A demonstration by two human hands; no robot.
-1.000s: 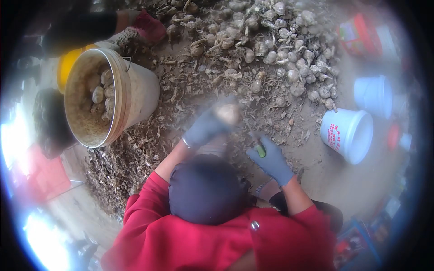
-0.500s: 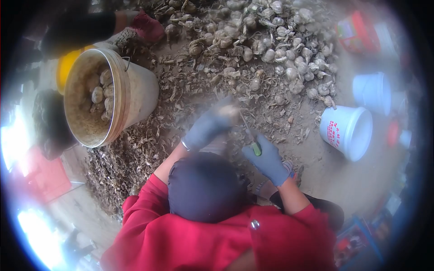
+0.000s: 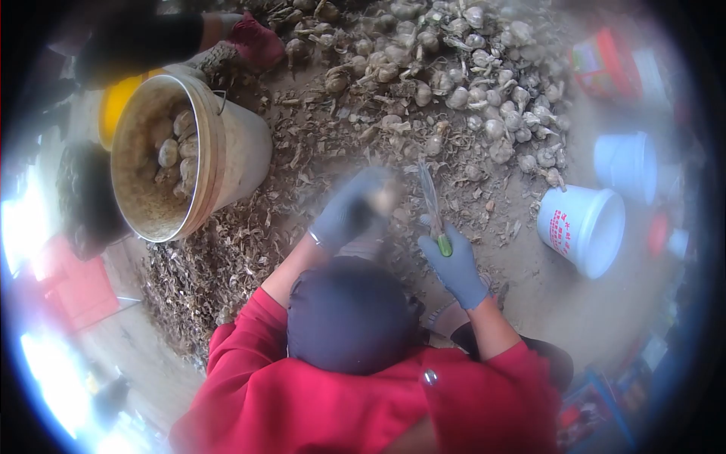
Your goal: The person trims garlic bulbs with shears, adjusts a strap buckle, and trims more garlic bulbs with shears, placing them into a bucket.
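Note:
My left hand (image 3: 352, 204), in a grey glove, is closed on a pale garlic bulb (image 3: 385, 194), both blurred by motion. To its right, my gloved right hand (image 3: 454, 265) grips the green handle of a knife (image 3: 431, 198). The blade points up and away from me, apart from the bulb. Beyond both hands lies a heap of garlic bulbs with dry stalks (image 3: 491, 98). Loose husks (image 3: 325, 144) cover the ground around my hands.
A large whitish bucket (image 3: 242, 147) at the left, its opening toward me, holds several bulbs. A white bucket with red print (image 3: 563, 227), a pale blue bucket (image 3: 626, 166) and a red one (image 3: 605, 64) stand right. Another person's red-gloved hand (image 3: 255, 41) is at upper left.
The knife has swung from a leftward slant near the bulb to nearly upright, away from it. My right hand has shifted slightly right. My left hand still holds the bulb.

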